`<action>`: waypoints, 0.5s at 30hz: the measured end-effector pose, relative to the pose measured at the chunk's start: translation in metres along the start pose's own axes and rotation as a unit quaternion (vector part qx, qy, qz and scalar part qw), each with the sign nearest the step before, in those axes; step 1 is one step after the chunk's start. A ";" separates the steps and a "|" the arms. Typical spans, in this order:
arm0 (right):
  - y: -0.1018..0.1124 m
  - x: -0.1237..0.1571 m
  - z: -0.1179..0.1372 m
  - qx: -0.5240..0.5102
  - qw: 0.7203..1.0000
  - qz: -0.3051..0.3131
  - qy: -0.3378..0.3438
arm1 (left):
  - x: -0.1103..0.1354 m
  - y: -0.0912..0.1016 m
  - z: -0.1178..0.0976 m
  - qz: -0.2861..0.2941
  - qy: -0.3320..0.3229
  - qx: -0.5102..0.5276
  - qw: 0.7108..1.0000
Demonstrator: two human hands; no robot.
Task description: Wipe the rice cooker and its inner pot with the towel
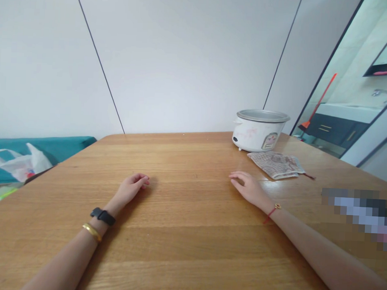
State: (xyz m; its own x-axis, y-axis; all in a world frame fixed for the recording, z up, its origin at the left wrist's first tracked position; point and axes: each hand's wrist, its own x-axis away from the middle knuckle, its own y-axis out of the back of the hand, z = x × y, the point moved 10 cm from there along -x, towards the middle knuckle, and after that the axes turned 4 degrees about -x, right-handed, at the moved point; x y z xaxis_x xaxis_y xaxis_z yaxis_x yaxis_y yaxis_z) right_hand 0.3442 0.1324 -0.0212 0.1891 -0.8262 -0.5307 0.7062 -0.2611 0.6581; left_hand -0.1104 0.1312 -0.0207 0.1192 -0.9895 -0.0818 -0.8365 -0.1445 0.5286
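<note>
My left hand (131, 188) rests on the wooden table (182, 231) left of centre, its fingers curled loosely inward and holding nothing. A black band and a gold bangle circle that wrist. My right hand (248, 187) lies flat on the table right of centre, fingers stretched out and slightly apart, empty, with a red string bracelet at the wrist. Just beyond the right hand lies a folded patterned cloth (277, 164). Behind the cloth stands a white rice cooker (258, 132) without a lid, its metal inner pot showing at the rim.
A teal bench (50, 148) at the left holds a white plastic bag (19, 164). A blurred patch (360, 214) covers something at the table's right edge. At the far right an open doorway shows a red-handled broom (315, 106) and a dark cabinet.
</note>
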 end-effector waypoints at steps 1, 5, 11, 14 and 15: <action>0.000 0.000 0.000 -0.001 1.000 0.003 -0.002 | 0.000 -0.001 0.000 0.002 -0.003 -0.003 1.000; -0.001 0.000 0.000 -0.003 1.000 0.002 -0.002 | 0.000 -0.003 -0.001 0.005 -0.019 -0.014 1.000; -0.003 0.001 -0.001 -0.002 1.000 0.008 -0.003 | 0.000 -0.005 -0.003 0.008 -0.038 -0.040 0.998; -0.006 0.001 -0.002 0.002 1.000 0.020 -0.005 | 0.001 -0.006 -0.004 0.007 -0.042 -0.043 0.998; -0.007 0.001 -0.003 0.006 1.000 0.024 -0.006 | 0.001 -0.006 -0.003 0.009 -0.042 -0.043 0.998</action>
State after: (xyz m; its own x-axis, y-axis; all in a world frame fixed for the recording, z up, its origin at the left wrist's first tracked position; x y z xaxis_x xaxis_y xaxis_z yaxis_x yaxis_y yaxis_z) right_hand 0.3416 0.1347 -0.0275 0.2148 -0.8440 -0.4914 0.6885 -0.2260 0.6891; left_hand -0.1033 0.1312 -0.0212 0.0564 -0.9883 -0.1416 -0.7887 -0.1311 0.6006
